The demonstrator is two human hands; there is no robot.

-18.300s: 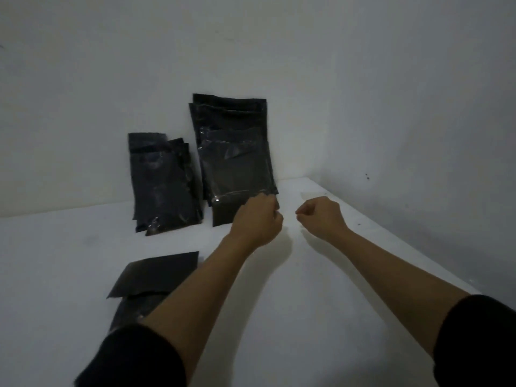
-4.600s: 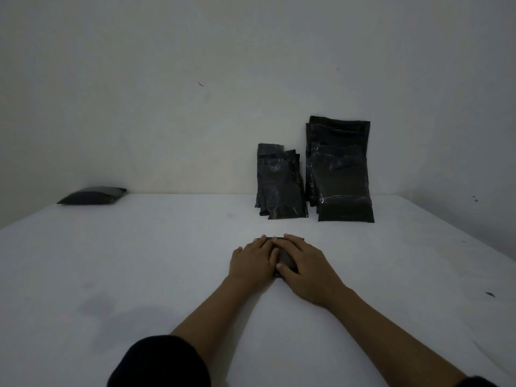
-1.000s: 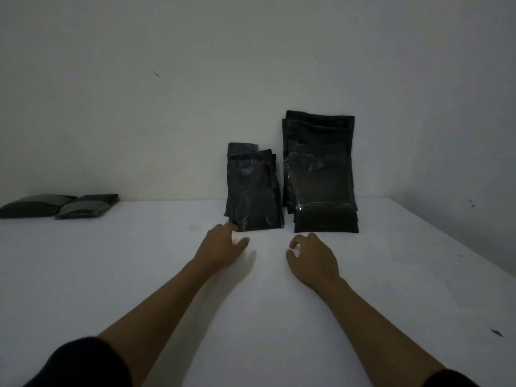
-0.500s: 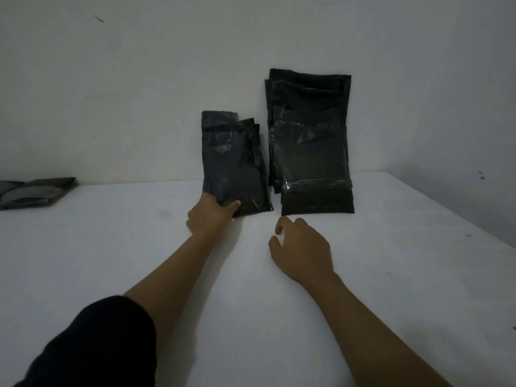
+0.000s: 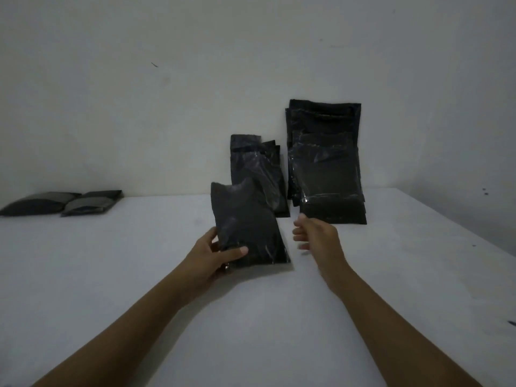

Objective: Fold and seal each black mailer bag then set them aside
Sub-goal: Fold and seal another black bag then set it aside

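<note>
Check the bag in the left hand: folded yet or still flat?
Still flat. The bag stands unfolded at full length, the left hand pinching its lower corner. Whether it is sealed cannot be told.

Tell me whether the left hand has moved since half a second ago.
Yes. The left hand was at the foot of the small stack against the wall; it has drawn back toward the person, holding one mailer bag.

Dim light. Left hand (image 5: 208, 256) grips a black mailer bag (image 5: 248, 227) by its lower left corner, thumb on front, bag tilted up off the white table (image 5: 111, 275). Right hand (image 5: 318, 236) hangs just right of it, fingers loosely curled, apparently holding nothing. Small stack (image 5: 259, 163) and tall stack (image 5: 326, 163) lean on the wall (image 5: 167, 93). Two sealed bags (image 5: 64, 203) lie far left.
</note>
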